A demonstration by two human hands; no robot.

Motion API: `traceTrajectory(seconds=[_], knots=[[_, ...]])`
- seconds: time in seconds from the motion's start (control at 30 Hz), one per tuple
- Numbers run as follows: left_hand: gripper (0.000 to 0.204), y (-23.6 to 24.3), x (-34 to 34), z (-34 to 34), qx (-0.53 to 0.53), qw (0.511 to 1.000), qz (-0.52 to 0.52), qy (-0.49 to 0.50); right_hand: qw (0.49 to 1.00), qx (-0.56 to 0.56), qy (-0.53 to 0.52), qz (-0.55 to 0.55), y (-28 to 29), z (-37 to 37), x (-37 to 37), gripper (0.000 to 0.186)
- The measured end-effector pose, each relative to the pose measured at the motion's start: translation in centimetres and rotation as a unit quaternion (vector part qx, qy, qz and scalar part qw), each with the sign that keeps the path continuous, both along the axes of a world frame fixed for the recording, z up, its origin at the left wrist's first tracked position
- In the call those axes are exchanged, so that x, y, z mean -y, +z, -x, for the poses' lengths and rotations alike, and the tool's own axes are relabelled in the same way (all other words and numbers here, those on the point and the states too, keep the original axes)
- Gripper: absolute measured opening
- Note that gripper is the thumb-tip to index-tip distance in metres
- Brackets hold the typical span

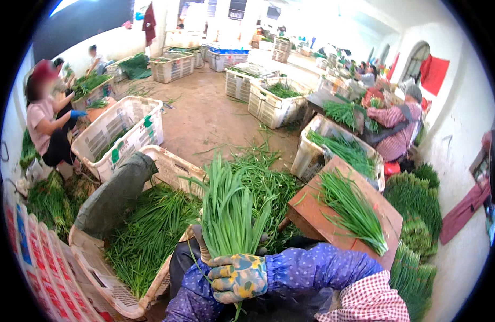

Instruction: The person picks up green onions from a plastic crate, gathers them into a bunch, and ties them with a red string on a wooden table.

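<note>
1 thick bunch of long green leaves (231,209) stood nearly upright at the lower middle of the view, close to the wearer's body. The right hand (238,276), in a yellow-and-blue patterned glove, was curled around its lower end; the left hand (202,248), in a grey glove, was mostly hidden behind the leaves, so its grip could not be told. The bunch looked light and pliant, probably slippery if damp and easily creased, so the gathered base seemed the safest hold. Bright green, its flat blades fanned outward above the glove, between a pale plastic crate (92,261) and a brown desk (304,210).
</note>
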State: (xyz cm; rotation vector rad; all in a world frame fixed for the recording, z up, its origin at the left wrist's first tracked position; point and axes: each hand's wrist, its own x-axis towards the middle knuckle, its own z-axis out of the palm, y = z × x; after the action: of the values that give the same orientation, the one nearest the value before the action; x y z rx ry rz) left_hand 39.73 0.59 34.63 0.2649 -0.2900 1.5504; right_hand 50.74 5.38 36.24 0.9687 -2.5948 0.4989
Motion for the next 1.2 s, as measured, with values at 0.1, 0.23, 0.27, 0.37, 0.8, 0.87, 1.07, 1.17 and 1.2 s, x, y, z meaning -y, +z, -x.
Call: traceTrajectory(seconds=[0.1,0.23,0.27,0.37,0.8,0.87,1.07,1.17,1.2], knots=[[0.091,-0.1,0.1,-0.1,-0.088,0.991,0.098,0.002,0.999,0.001,0.04,0.025,-0.1,0.2,-0.5,0.025],[0.08,0.4,-0.6,-0.1,-0.144,0.976,0.161,-0.017,0.994,0.08,0.07,-0.024,3.2,-0.6,-2.5,0.054],[0.077,0.5,-0.5,0.2,-0.152,0.972,0.178,0.005,0.984,0.168,0.054,-0.004,6.9,-1.4,-3.0,0.068],[0.074,1.3,-2.6,-0.6,-0.227,0.961,0.131,0.086,0.961,0.112,-0.129,0.215,9.2,-5.6,-8.2,0.031],[0.079,4.2,-21.8,-10.0,-0.651,0.748,-0.086,0.099,0.752,-0.145,-0.343,0.543,6.8,-13.6,-23.1,0.062],[0.066,3.6,-24.3,-11.5,-0.697,0.701,-0.114,0.098,0.763,-0.177,-0.345,0.518,5.1,-15.1,-24.3,0.064],[0.052,1.9,-26.5,-12.6,-0.692,0.715,0.017,0.096,0.781,-0.07,-0.242,0.572,1.4,-16.6,-26.3,0.104],[0.049,-0.7,-27.6,-7.2,-0.548,0.834,0.061,-0.006,0.847,-0.07,-0.224,0.476,4.0,-13.4,-25.2,0.122],[0.048,-0.8,-27.7,-7.6,-0.392,0.909,0.129,-0.059,0.85,-0.073,-0.251,0.458,4.7,-13.0,-24.7,0.123]])
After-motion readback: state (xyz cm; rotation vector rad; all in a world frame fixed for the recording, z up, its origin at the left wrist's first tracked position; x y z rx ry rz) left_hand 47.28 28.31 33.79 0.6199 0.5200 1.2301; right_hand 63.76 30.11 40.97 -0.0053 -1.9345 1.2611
